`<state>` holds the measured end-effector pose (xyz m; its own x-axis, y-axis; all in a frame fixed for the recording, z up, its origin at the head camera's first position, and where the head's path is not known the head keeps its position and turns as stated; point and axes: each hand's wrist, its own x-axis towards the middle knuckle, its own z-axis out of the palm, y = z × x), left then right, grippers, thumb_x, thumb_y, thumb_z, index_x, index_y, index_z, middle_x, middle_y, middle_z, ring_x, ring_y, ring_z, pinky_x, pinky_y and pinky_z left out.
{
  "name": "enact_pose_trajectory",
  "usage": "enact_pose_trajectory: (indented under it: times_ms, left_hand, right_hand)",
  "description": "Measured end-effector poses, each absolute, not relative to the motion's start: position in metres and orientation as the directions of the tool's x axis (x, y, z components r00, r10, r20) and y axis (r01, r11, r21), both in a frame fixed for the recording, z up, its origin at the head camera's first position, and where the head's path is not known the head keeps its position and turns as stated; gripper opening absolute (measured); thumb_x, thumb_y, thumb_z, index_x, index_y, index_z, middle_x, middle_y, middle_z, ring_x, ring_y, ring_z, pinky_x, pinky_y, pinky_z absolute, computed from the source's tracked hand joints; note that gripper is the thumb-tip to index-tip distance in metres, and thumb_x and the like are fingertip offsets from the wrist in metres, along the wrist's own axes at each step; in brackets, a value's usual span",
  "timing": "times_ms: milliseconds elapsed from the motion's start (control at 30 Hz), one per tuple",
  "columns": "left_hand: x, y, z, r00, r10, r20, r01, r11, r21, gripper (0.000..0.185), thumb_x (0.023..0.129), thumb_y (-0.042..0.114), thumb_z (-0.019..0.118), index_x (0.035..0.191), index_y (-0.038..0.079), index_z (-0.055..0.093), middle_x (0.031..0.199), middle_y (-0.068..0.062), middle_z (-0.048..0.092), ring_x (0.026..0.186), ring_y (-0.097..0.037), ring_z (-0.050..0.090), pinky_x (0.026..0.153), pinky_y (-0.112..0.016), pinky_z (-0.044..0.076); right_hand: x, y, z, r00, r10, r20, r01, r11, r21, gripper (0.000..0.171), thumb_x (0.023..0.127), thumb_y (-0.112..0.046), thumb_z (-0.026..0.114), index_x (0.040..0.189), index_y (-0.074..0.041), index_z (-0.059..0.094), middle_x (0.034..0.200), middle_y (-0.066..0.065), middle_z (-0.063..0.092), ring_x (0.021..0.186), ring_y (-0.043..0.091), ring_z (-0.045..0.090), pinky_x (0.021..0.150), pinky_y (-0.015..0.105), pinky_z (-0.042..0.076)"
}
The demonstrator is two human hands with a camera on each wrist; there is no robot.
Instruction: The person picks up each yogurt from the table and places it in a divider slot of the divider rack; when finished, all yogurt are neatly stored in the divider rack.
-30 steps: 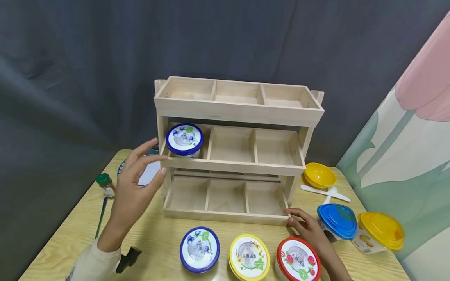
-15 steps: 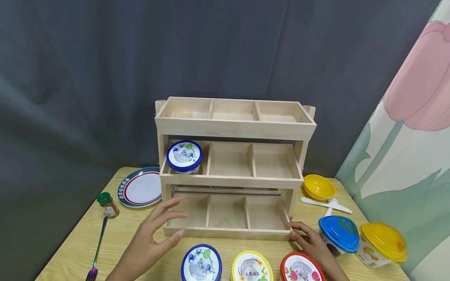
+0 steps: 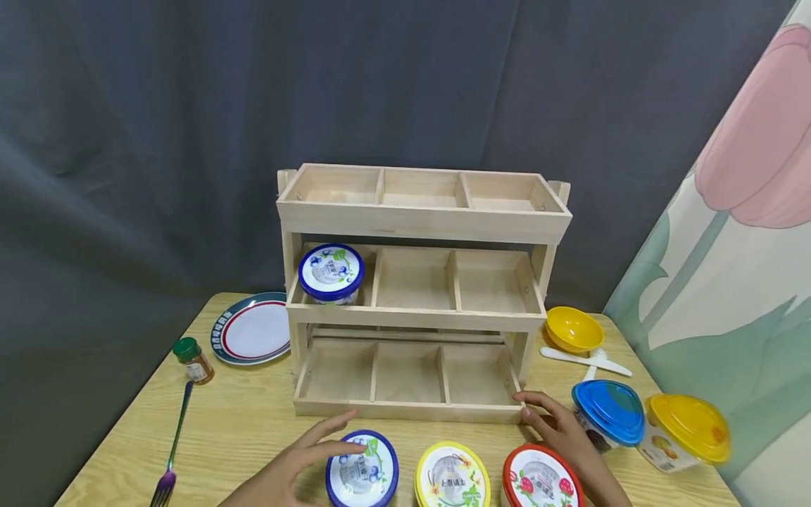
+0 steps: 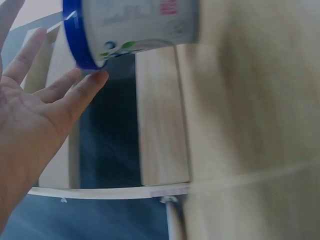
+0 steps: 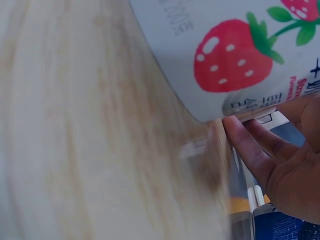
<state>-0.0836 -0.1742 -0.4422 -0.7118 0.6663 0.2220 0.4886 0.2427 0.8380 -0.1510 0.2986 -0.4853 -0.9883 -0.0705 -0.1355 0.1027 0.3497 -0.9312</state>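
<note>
My left hand [image 3: 288, 468] reaches over the table with spread fingers, its index and middle fingers at the lid of a blue-lidded tub [image 3: 362, 468] with blueberry pictures. In the left wrist view the fingertips lie right at this tub's blue rim [image 4: 80, 37]. My right hand [image 3: 564, 433] touches the right front corner of a three-tier wooden rack [image 3: 405, 410] with its fingertips. A second blueberry tub [image 3: 331, 271] sits in the middle tier's left compartment. A yellow-lidded tub [image 3: 453, 475] and a red-lidded strawberry tub [image 3: 543, 479] stand in front of the rack.
At left are a plate [image 3: 253, 329], a green-capped spice jar [image 3: 193, 360] and a fork [image 3: 174, 451]. On the right lie a yellow bowl [image 3: 573, 329], white plastic cutlery [image 3: 586, 360], a blue-lidded container [image 3: 608, 412] and a yellow-lidded one [image 3: 686, 429]. A dark curtain [image 3: 405, 84] hangs behind.
My left hand has come down from beside the rack's middle tier to the blueberry tub in front. My right hand stays at the rack's corner. The head view has tilted slightly.
</note>
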Motion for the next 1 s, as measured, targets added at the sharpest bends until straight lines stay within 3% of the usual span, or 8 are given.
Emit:
enact_pose_trajectory:
  times_ms: [133,267,433,567,700,800,1000]
  left_hand:
    - [-0.078,-0.177,-0.452,-0.732,0.656,0.182,0.475,0.300,0.827,0.069,0.093,0.021,0.089,0.155,0.033,0.060,0.177,-0.011,0.029,0.160,-0.023,0.028,0.107,-0.074,0.045]
    - [-0.073,-0.178,-0.454,-0.750,0.655,0.093,0.406,0.345,0.846,0.062,0.095,0.022,0.087,0.151,0.035,0.063,0.175,-0.023,0.026,0.159,-0.042,0.029,0.115,-0.058,0.044]
    - [-0.071,-0.175,-0.454,-0.779,0.622,-0.078,0.202,0.367,0.908,0.049,0.098,0.027,0.084,0.144,0.037,0.068,0.175,-0.027,0.025,0.152,-0.065,0.027,0.115,-0.062,0.046]
    - [-0.074,-0.176,-0.453,-0.790,0.588,-0.175,0.064,0.364,0.929,0.045,0.099,0.026,0.084,0.140,0.037,0.070,0.171,-0.033,0.028,0.149,-0.070,0.028,0.112,-0.070,0.045]
    - [-0.075,-0.176,-0.454,-0.780,0.595,-0.193,0.040,0.356,0.934,0.041,0.102,0.026,0.080,0.142,0.032,0.071,0.166,-0.034,0.037,0.148,-0.070,0.029,0.112,-0.076,0.041]
    - [-0.076,-0.175,-0.454,-0.778,0.599,-0.191,0.027,0.336,0.942,0.038,0.104,0.027,0.077,0.142,0.028,0.071,0.165,-0.032,0.041,0.147,-0.069,0.032,0.111,-0.070,0.046]
    - [-0.075,-0.175,-0.455,-0.782,0.597,-0.181,0.001,0.291,0.957,0.039,0.104,0.024,0.078,0.142,0.022,0.072,0.166,-0.038,0.034,0.147,-0.071,0.030,0.109,-0.056,0.053]
  right_hand:
    - [-0.148,0.297,-0.485,-0.990,-0.078,-0.116,0.085,0.321,-0.943,0.036,0.113,-0.011,0.060,0.146,0.002,0.061,0.156,0.029,0.052,0.119,0.036,0.069,0.082,0.040,0.066]
    - [-0.145,0.297,-0.484,-0.992,-0.075,-0.105,0.075,0.326,-0.943,0.034,0.113,-0.010,0.059,0.145,0.001,0.061,0.154,0.028,0.054,0.118,0.036,0.070,0.081,0.039,0.066]
    - [-0.141,0.299,-0.482,-0.993,-0.091,-0.072,0.038,0.329,-0.943,0.035,0.113,-0.010,0.059,0.146,0.003,0.060,0.152,0.030,0.054,0.117,0.037,0.070,0.080,0.037,0.065]
    - [-0.143,0.298,-0.482,-0.993,-0.095,-0.065,0.033,0.305,-0.952,0.036,0.113,-0.010,0.059,0.146,0.004,0.059,0.152,0.030,0.053,0.116,0.035,0.070,0.078,0.035,0.065]
    - [-0.143,0.298,-0.483,-0.992,-0.089,-0.085,0.056,0.292,-0.955,0.036,0.114,-0.010,0.058,0.147,0.003,0.058,0.153,0.029,0.053,0.116,0.032,0.070,0.079,0.035,0.065]
    - [-0.143,0.298,-0.484,-0.991,-0.091,-0.095,0.066,0.282,-0.957,0.037,0.114,-0.011,0.058,0.148,0.003,0.058,0.153,0.028,0.053,0.117,0.032,0.069,0.080,0.036,0.065]
    - [-0.145,0.300,-0.485,-0.994,-0.090,-0.060,0.028,0.324,-0.946,0.036,0.114,-0.011,0.059,0.147,0.002,0.060,0.155,0.028,0.053,0.119,0.037,0.069,0.082,0.036,0.065]
